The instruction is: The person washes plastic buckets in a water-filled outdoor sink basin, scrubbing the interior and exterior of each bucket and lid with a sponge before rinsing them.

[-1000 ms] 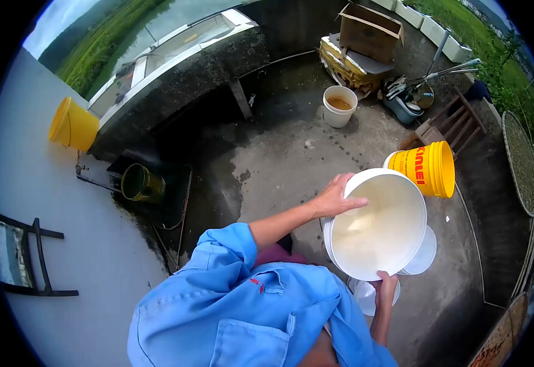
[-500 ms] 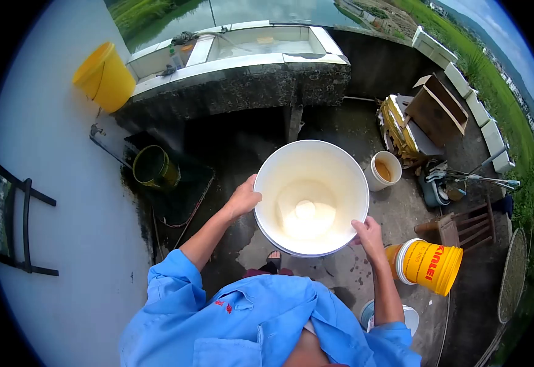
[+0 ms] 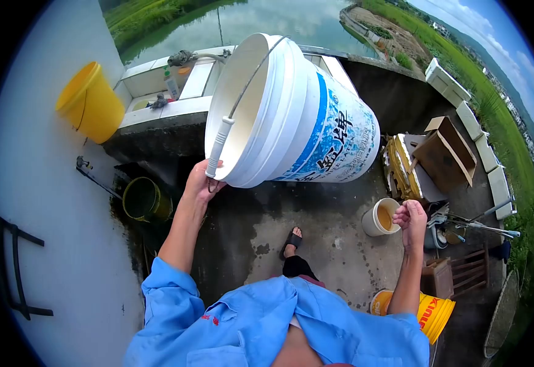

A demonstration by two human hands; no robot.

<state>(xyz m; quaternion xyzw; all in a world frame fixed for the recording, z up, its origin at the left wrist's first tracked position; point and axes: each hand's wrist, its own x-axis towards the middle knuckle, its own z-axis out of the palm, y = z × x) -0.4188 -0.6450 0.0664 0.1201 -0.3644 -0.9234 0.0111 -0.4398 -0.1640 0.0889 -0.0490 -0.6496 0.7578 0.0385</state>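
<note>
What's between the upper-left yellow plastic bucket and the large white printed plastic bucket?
Head view: a white-rimmed concrete basin and a green-topped translucent bottle show between the yellow bucket and white bucket.

Concrete floor (image 3: pixel 334 266), patchy, dark spots. Directly on it: upright small white bucket (image 3: pixel 374 221), brownish inside; yellow bucket (image 3: pixel 436 313) on its side; slatted wooden chair (image 3: pixel 467 275); sandalled foot (image 3: pixel 291 241).
</note>
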